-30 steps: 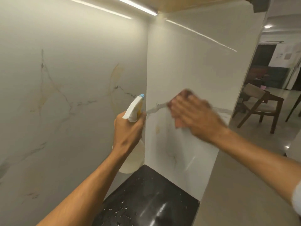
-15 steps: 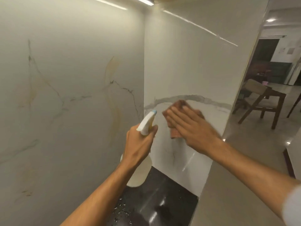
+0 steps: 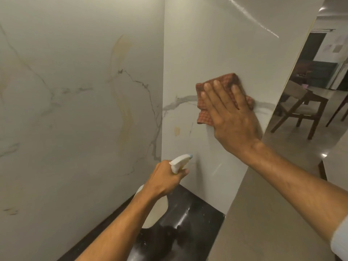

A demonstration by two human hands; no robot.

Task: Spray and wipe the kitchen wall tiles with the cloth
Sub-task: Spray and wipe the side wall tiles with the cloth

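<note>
so the right hand [image 3: 231, 117] is flat on the reddish checked cloth [image 3: 225, 81], fingers straight and a bit spread, pressing it to the marble wall tile [image 3: 197, 49] around 1 o'clock; left hand [image 3: 163, 178] at 6 o'clock has fingers wrapped round the spray bottle [image 3: 178, 162], nozzle toward that tile; black countertop [image 3: 199, 210] right below it

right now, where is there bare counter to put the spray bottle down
The black countertop is bare between the spray bottle in the left hand and the end wall tiles. Higher up is crowded: the right hand presses the cloth there.
</note>
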